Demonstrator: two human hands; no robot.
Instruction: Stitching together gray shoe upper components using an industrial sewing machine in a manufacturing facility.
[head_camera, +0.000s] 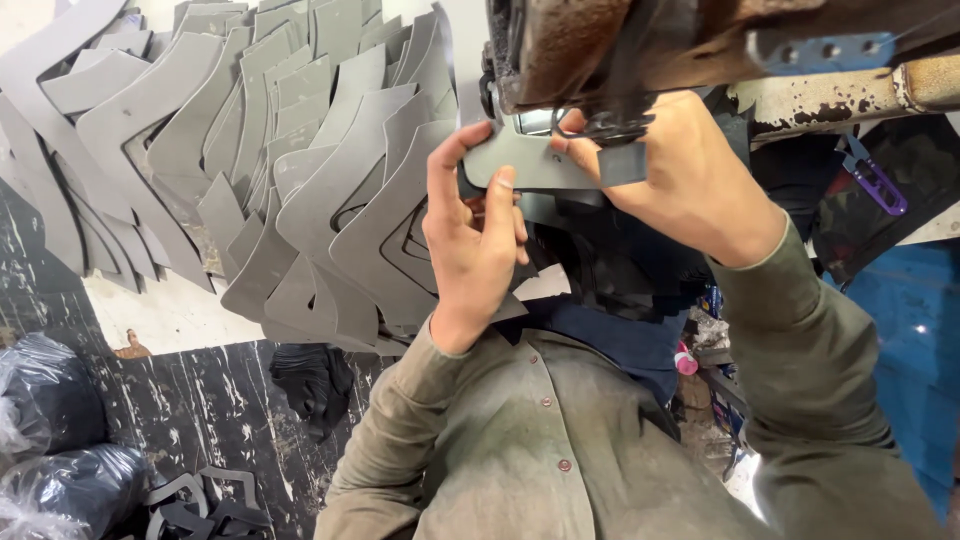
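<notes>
a grey cut piece (530, 160) is gripped by the left hand (478, 245) and right hand (672, 170), both closed on it, under the machine head (640, 45); a large stack of grey pieces (300, 170) is left beside.

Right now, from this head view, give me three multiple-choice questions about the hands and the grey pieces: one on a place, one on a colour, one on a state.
1. Where does the big pile of cut pieces lie?
A. left of the hands
B. right of the machine
C. on the person's lap

2. What colour is the flat piece held under the machine?
A. red
B. grey
C. yellow

3. How is that piece held?
A. by the left hand alone
B. by neither hand
C. by both hands

Answers:
1 A, the overlapping stack fills the upper left of the view.
2 B, it matches the grey pile beside it.
3 C, the left hand grips its near end and the right hand pinches its far end at the machine.
</notes>
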